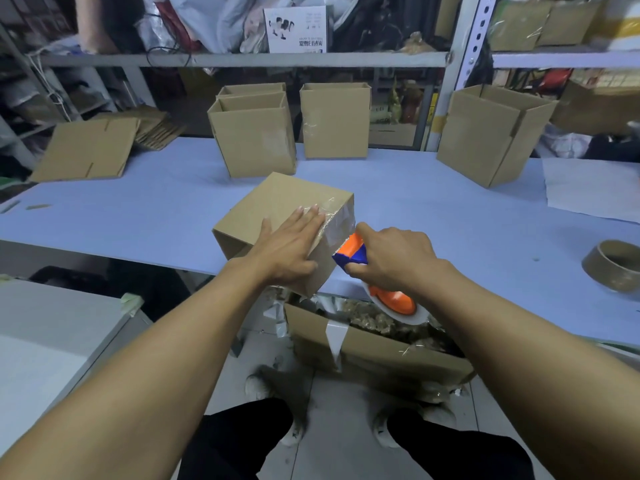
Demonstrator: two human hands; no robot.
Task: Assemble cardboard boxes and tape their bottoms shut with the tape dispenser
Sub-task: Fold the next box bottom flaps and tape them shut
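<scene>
Fingers of my left hand (289, 245) lie straight and flat on the upturned face of the cardboard box (277, 206), their tips reaching the strip of clear tape (337, 220) that runs over the box's far edge and down its right side. My right hand (394, 259) is curled round the handle of the tape dispenser (351, 252), gripping it, with the dispenser's orange and blue head pressed against the taped right side of the box and its orange hub and tape roll showing below my wrist. I see the box resting tilted at the near edge of the blue table (138, 209), one corner hanging out past that edge toward me. Farther back on the table stand three assembled boxes with their tops open: a pair nested one behind the other (254, 140), a single one just right of them (334, 123), and a bigger one (491, 133) well off to the right. A stack of flat, unfolded cardboard (86, 148) lies at the table's far left. An empty tape core (614, 265) sits near the right edge, and a white sheet (592, 188) lies beyond it. Below the table edge, near my feet, an open carton (374, 348) holds crumpled scraps. Metal shelving (242, 59) crowded with bags and goods runs behind the table.
</scene>
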